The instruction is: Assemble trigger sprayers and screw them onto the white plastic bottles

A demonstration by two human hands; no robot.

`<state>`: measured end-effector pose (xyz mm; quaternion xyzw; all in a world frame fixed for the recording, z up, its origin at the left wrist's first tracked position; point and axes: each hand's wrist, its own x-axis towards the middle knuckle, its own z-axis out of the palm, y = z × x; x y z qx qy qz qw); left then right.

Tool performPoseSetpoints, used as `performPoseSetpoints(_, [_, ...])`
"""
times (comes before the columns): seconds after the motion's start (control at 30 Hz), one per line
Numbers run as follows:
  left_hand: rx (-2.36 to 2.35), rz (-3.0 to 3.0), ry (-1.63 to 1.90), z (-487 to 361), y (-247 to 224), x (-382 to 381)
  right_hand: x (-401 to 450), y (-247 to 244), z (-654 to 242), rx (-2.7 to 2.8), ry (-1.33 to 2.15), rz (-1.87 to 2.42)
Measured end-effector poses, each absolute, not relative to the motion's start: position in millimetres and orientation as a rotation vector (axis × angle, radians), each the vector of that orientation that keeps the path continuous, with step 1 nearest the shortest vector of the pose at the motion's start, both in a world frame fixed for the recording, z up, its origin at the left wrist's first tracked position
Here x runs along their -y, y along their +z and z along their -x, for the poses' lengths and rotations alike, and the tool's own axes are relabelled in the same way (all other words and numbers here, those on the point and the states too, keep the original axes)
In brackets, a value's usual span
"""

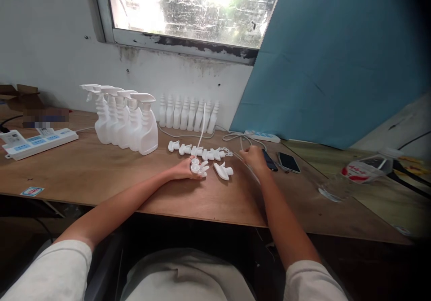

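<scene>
Spray head: (197,167) white, clamped in the left hand (184,169) on the table (101,175), below the loose row of heads (198,151).
Right hand: (253,157) fingers curled on thin tubes (247,168) (grip unclear); draw one singly.
Behind: finished bottles (126,119).

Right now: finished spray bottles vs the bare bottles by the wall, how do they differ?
The finished spray bottles carry trigger heads; the bare bottles have open ribbed necks with no heads. The finished spray bottles stand nearer the person, left of the left hand; the bare bottles line up against the wall. Both groups are white plastic, upright, in a row on the wooden table.
</scene>
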<state>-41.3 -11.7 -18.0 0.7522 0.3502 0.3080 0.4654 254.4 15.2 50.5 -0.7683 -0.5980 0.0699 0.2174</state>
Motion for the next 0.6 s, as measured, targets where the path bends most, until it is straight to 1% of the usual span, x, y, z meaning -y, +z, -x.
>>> performPoseSetpoints(0.1, [-0.859, -1.854, 0.764, 41.0, -19.6, 10.5, -3.6, 71.9, -232.9, 1.383, 0.547, 1.387])
performPoseSetpoints(0.17, [-0.871, -1.858, 0.775, 40.9, -18.9, 11.1, 10.1, 85.6, -207.2, 1.299, 0.804, 0.939])
performPoseSetpoints(0.23, [-0.885, -1.864, 0.786, 40.7, -16.5, 12.8, 25.8, 95.6, -176.8, 1.297, 0.983, 0.666])
performPoseSetpoints(0.27, [-0.889, -1.868, 0.786, 40.6, -14.8, 13.8, 33.0, 98.6, -161.7, 1.278, 1.018, 0.566])
performPoseSetpoints(0.33, [-0.9, -1.886, 0.779, 40.4, -11.5, 15.7, 43.5, 99.9, -134.4, 1.256, 1.071, 0.456])
performPoseSetpoints(0.43, [-0.927, -1.921, 0.782, 40.1, -9.6, 15.8, 46.7, 91.9, -104.8, 1.285, 1.17, 0.437])
performPoseSetpoints(0.6, [-0.921, -1.945, 0.801, 40.5, -14.3, 11.0, 33.0, 69.6, -80.8, 1.234, 1.326, 0.398])
